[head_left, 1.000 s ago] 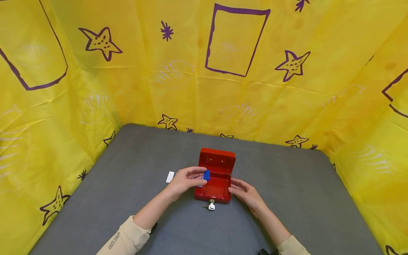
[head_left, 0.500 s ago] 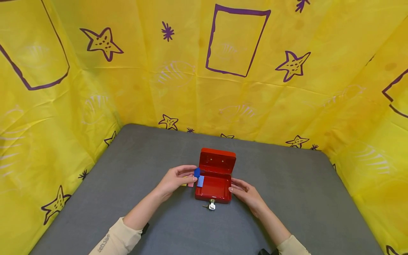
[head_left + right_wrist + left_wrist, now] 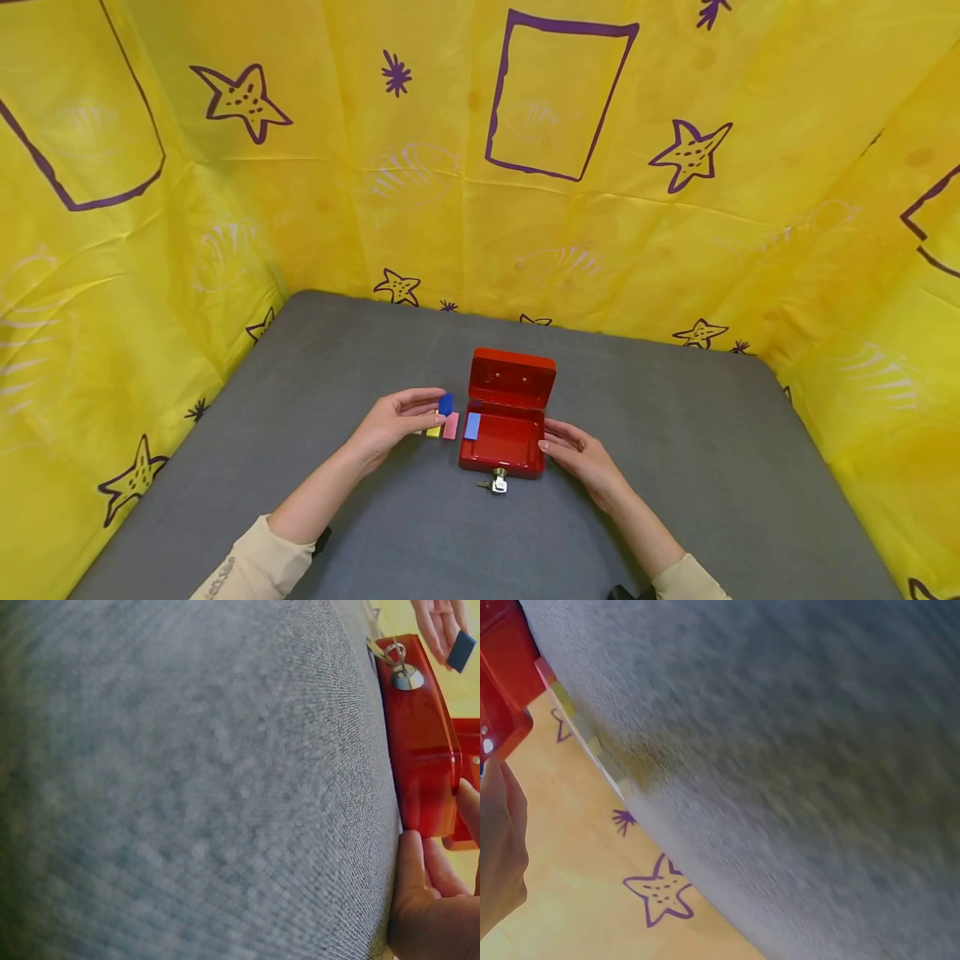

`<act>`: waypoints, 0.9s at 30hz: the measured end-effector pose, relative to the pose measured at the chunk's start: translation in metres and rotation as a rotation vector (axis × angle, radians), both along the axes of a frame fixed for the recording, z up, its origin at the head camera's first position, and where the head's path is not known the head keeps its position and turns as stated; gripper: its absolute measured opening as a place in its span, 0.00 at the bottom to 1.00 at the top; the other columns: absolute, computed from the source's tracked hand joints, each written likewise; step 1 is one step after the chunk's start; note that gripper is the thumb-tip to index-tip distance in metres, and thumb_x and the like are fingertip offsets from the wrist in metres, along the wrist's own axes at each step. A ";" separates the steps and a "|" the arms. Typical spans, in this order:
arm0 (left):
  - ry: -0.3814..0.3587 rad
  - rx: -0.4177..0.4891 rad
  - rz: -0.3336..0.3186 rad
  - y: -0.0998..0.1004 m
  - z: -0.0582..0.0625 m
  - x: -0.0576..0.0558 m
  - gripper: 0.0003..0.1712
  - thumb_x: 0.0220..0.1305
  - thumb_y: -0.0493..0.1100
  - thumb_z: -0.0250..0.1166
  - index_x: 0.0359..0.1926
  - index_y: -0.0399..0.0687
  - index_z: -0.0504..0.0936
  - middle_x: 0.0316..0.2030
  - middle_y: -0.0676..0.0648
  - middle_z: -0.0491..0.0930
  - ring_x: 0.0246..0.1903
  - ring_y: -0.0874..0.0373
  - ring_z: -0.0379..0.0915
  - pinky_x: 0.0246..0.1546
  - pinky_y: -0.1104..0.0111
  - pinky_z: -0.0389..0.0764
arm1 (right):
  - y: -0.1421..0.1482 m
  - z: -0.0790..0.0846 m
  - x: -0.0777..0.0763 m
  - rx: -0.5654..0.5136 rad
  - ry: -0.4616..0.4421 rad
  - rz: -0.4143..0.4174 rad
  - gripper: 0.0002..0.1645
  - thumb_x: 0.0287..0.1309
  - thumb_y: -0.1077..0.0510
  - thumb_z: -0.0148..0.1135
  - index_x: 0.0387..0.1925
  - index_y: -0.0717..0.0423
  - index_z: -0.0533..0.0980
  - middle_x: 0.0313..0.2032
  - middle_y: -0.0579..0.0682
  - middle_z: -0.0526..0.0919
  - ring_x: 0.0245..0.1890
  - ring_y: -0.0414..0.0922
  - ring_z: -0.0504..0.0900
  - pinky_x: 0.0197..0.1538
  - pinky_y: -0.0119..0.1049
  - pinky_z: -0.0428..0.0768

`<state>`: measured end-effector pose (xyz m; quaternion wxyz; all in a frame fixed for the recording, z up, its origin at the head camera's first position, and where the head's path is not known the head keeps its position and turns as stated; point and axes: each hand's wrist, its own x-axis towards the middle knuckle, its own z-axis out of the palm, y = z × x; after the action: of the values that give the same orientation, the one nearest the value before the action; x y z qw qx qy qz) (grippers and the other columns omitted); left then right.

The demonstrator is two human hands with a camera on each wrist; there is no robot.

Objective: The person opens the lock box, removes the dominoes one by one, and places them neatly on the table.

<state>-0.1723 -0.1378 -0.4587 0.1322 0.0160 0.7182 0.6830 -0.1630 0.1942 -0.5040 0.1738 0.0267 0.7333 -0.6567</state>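
Note:
My left hand [image 3: 393, 425] pinches a small dark blue block [image 3: 446, 405] between thumb and fingertips, raised just left of the red cash box [image 3: 501, 467]. The box stands with its lid [image 3: 510, 379] up, and a light blue block [image 3: 472, 426] lies inside along its left wall. My right hand [image 3: 581, 454] holds the box by its right side. In the right wrist view the thumb [image 3: 468, 802] is at the top rim and the fingers [image 3: 410, 859] lie against the outer wall. Beside the box, under the left hand, are a pink block [image 3: 451, 425] and a yellow block [image 3: 433, 431].
A key ring with keys [image 3: 497, 483] hangs from the lock at the box's front. More pale blocks [image 3: 604, 757] continue the row in the left wrist view. The grey tabletop [image 3: 675, 442] is enclosed by a yellow printed cloth [image 3: 450, 225].
My left hand has moved left with the dark blue block, from over the box to beside it, uncovering the light blue block and the pink one. The right hand has stayed at the box.

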 end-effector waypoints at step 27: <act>0.002 -0.126 0.016 -0.037 0.000 0.003 0.32 0.56 0.46 0.74 0.60 0.40 0.77 0.56 0.40 0.78 0.55 0.50 0.76 0.53 0.66 0.78 | 0.000 0.002 0.001 0.014 -0.001 -0.007 0.37 0.58 0.50 0.69 0.66 0.57 0.69 0.61 0.57 0.76 0.59 0.50 0.76 0.56 0.40 0.77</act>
<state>-0.1692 -0.1750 -0.4583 0.1266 0.0026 0.7599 0.6376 -0.1625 0.1937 -0.5018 0.1715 0.0307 0.7376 -0.6524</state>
